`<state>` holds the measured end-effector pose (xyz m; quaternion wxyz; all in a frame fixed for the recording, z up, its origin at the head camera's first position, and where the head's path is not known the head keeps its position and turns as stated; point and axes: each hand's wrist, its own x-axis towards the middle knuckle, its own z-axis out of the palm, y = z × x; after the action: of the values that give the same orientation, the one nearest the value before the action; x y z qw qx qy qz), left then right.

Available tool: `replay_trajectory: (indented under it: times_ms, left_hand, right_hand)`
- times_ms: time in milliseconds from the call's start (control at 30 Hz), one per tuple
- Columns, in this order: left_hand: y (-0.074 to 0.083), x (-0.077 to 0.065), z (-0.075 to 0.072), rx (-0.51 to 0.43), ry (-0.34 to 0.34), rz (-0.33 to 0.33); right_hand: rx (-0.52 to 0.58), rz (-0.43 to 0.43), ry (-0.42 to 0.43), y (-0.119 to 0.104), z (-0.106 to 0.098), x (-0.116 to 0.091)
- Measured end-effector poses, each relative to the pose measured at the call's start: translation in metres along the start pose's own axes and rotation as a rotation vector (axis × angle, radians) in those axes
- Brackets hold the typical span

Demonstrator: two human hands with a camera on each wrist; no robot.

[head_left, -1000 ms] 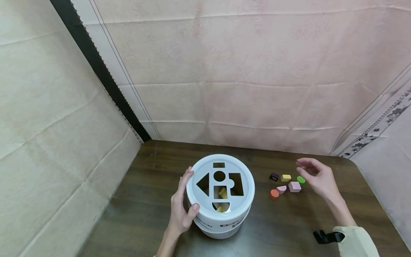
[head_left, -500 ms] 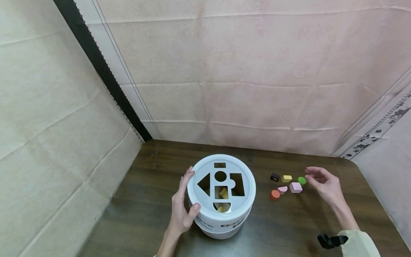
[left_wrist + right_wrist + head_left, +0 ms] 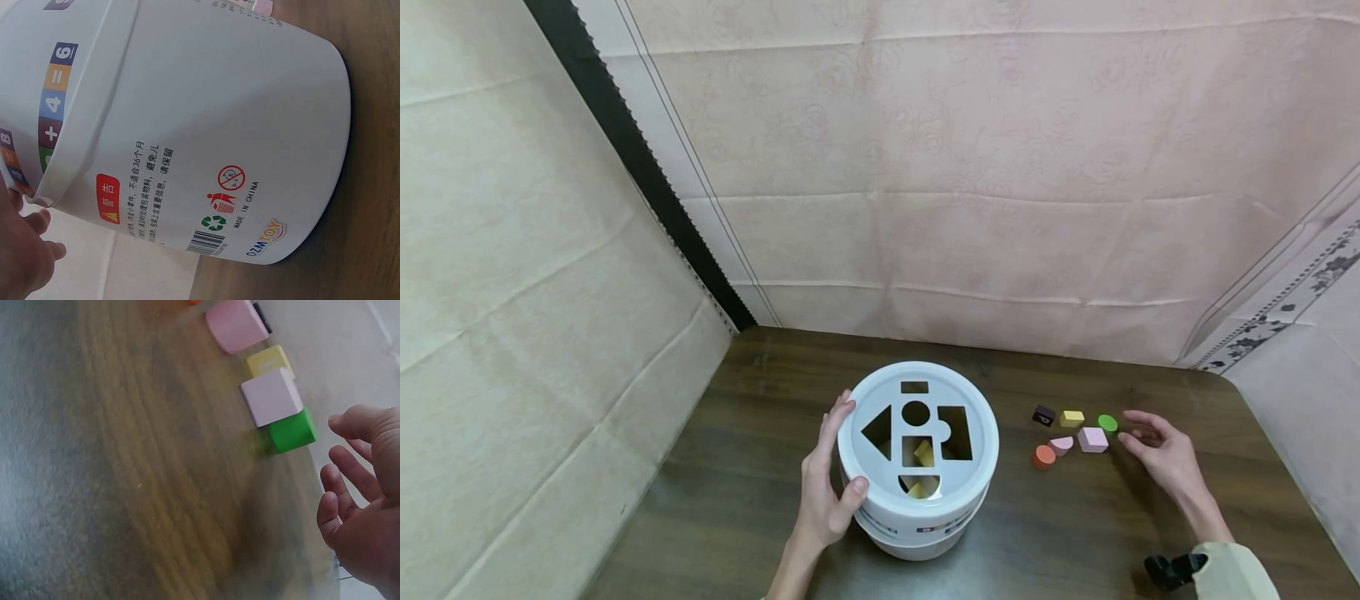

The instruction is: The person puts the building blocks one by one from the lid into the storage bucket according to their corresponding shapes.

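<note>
White bucket (image 3: 219,125) on the counter (image 3: 737,500), loose blocks (image 3: 1092,440) at its three o'clock.
The left hand (image 3: 825,483) grips the bucket at nine o'clock, some fingers hidden behind it; the right hand (image 3: 1167,457), loosely open, holds nothing just beside the green block (image 3: 1107,424), at its four o'clock. Yellow pieces (image 3: 924,453) show only partly through the lid (image 3: 955,479); the right-wrist view crops the orange block (image 3: 1042,457).
</note>
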<state>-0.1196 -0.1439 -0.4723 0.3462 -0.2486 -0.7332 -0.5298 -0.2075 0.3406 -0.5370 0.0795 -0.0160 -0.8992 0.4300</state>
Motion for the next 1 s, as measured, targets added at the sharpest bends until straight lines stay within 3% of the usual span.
replay_trajectory:
  times_ms: [367, 1000]
  left_hand:
    - [0.0, 0.0, 0.0, 0.002, 0.003, 0.001]
    - [-0.001, 0.0, 0.001, 0.0, 0.012, 0.025]
  right_hand:
    - [-0.019, 0.016, -0.052, 0.016, 0.007, 0.008]
    - [-0.016, 0.014, -0.073, 0.017, 0.013, 0.013]
